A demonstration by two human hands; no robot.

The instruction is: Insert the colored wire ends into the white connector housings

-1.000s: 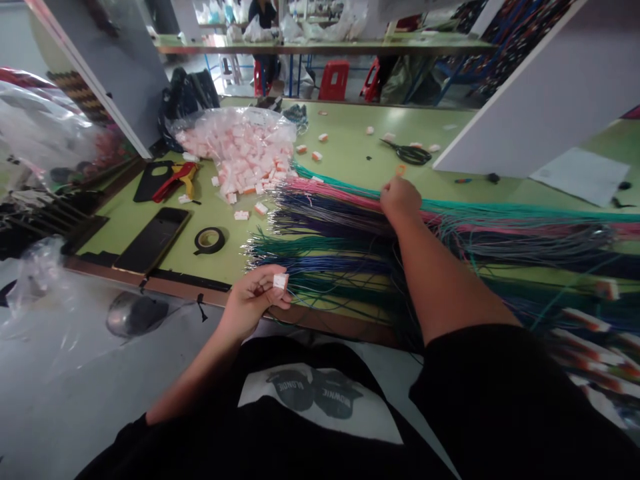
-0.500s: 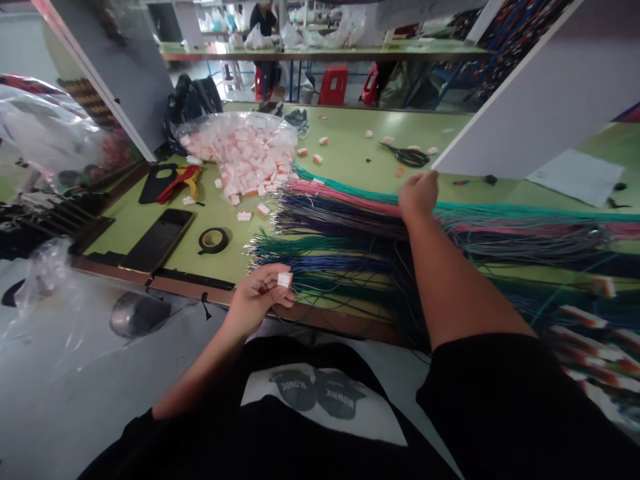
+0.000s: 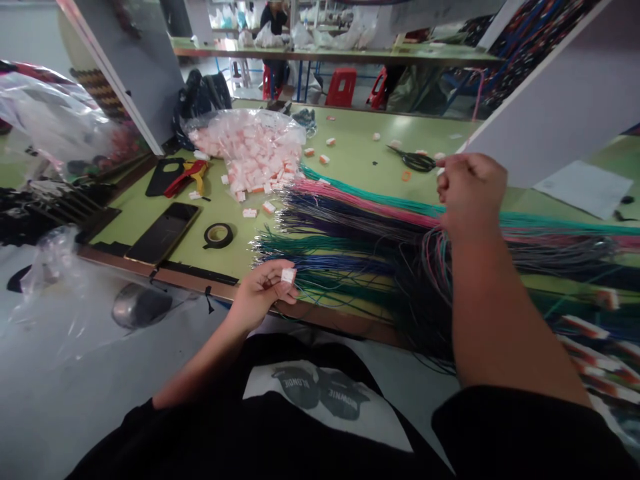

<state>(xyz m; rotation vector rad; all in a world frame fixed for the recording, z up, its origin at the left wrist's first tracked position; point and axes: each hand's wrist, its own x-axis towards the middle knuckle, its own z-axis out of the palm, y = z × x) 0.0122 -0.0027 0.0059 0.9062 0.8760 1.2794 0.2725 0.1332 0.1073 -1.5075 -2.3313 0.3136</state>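
My left hand [image 3: 265, 288], near the front table edge, pinches a small white plastic connector [image 3: 288, 275]. Thin wires trail from the connector to the right. My right hand [image 3: 473, 190] is raised over the wire bundles, its fingers closed round a pink wire [image 3: 479, 100] whose loose length arcs up above the fist. Beneath it run bundles of teal wires [image 3: 360, 189], pink wires [image 3: 370, 203] and grey wires [image 3: 360, 223], metal terminals at their left ends. Closer to me lie green wires [image 3: 310, 244] and blue wires [image 3: 340, 263].
A clear bag of white-and-orange connectors [image 3: 255, 147] lies behind the wires. Around it are scissors [image 3: 417, 160], black tape [image 3: 219, 235], a phone [image 3: 163, 233] and a red-and-yellow hand tool [image 3: 187, 178]. Finished-looking connectors [image 3: 595, 360] hang at right. A person [image 3: 273, 23] is at the far table.
My right hand has moved right and up along the bundles, and a pink wire now arcs above it. The left hand still holds the connector. The view has shifted slightly.
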